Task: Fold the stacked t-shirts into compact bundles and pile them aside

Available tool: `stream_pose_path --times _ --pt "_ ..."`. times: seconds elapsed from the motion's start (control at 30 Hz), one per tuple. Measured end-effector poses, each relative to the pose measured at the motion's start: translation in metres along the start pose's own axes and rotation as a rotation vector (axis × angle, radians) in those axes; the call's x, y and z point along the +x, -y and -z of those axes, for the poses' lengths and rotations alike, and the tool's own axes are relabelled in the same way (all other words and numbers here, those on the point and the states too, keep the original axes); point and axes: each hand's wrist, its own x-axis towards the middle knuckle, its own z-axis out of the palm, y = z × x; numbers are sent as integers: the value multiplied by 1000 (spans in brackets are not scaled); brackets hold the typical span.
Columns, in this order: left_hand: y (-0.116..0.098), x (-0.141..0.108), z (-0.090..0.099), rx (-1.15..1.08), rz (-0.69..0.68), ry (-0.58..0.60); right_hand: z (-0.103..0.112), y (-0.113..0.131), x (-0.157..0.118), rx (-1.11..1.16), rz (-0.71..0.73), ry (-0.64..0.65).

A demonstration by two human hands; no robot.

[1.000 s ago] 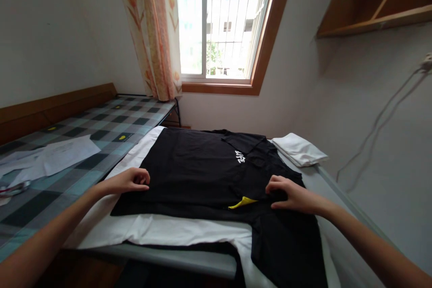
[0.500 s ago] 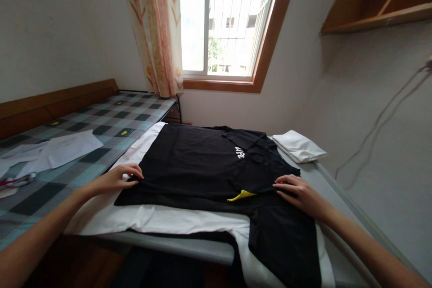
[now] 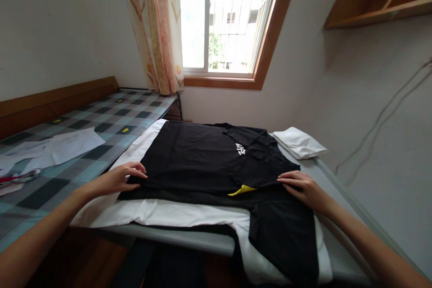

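A black T-shirt [image 3: 192, 157] with white lettering near its collar lies spread over a white garment [image 3: 189, 213]. A sleeve of the black shirt hangs toward me at the right, and a small yellow patch [image 3: 241, 190] shows on the shirt's near part. My left hand [image 3: 118, 177] rests at the hem on the left, thumb and fingers apart on the black cloth. Near the shoulder, my right hand [image 3: 307, 189] lies with its fingers stretched over the fabric. Neither hand visibly grips the cloth.
A folded white cloth [image 3: 299, 142] sits at the back right of the grey table [image 3: 202, 244]. To the left, a checkered bed [image 3: 67, 184] holds papers [image 3: 74, 144]. Wooden shelves [image 3: 378, 18] jut from the right wall, above a hanging cable [image 3: 378, 121].
The thumb and fingers of my left hand have parted a little at the hem. My right hand stays almost in place. The view has tilted slightly; the shirt lies as before.
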Motion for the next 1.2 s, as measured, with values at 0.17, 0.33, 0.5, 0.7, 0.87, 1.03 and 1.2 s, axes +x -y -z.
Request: stream_pose_path --times 0.17,0.33,0.5,0.7,0.87,1.03,1.2 --pt "1 -4 0 22 14 0 -1 3 3 48 -48 -3" --pt "11 -9 4 -38 45 0 4 4 8 102 -101 51" --pt "17 -12 4 -97 56 45 10 7 14 133 -130 97" --pt "17 -12 1 -167 83 -83 8 10 17 92 -138 51" --pt "18 -2 3 -429 250 -321 5 7 21 120 -221 30" --pt "26 41 8 -639 391 -525 13 -10 54 157 -284 58" --pt "43 108 6 -679 509 -658 11 -36 103 99 -386 31"
